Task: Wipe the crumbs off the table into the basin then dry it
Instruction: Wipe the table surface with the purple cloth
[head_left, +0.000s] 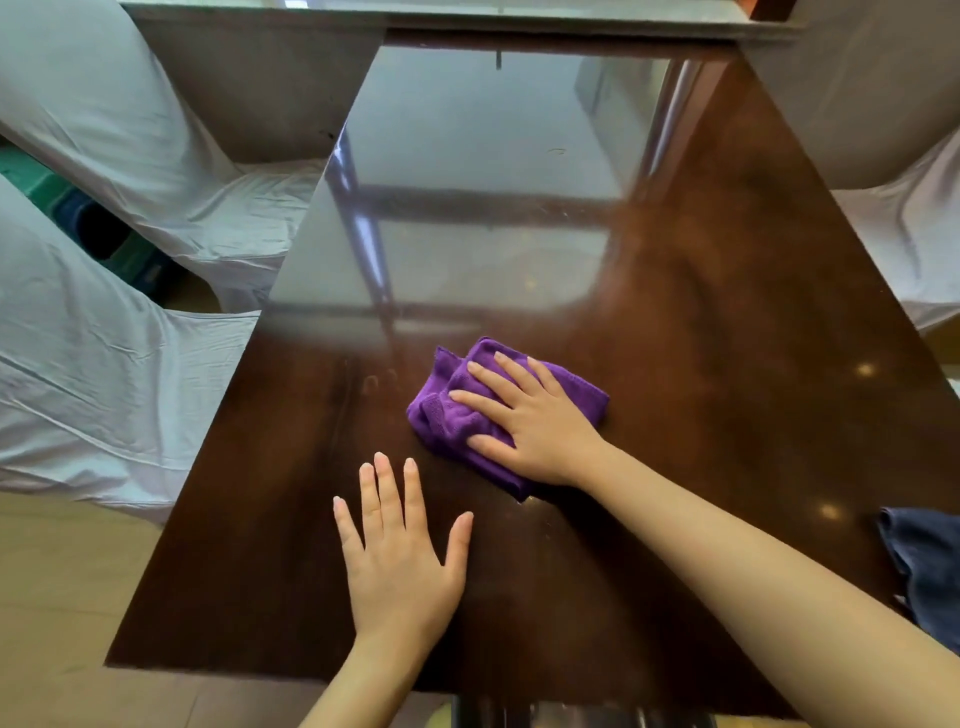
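Two bare hands lie on the table (701, 291), a dark, glossy brown top that mirrors a window across its far half. The right hand (530, 415) is spread flat, fingers wide, pressing a bunched purple cloth (447, 410) against the wood just past the middle of the top; it pins the cloth from above rather than closing round it. The left hand (402, 558) rests palm down at about 7 o'clock from the cloth, near it but not touching, fingers splayed and holding nothing, seemingly bracing.

No basin is in view, so where the crumbs are meant to go cannot be told. Crumbs themselves are too small to make out; only faint smears and ring marks show at 9 o'clock from the cloth. A dark blue cloth (930, 566) lies at the table's edge at 4 o'clock, well apart from the purple one. White-covered chairs (130, 171) stand off the table's left and right sides.

Judging by the flat press, this looks like the wiping step, though drying cannot be ruled out. The next move calls for steady downward pressure and one long stroke towards whichever edge the basin sits under, overlapping passes so nothing is left behind.
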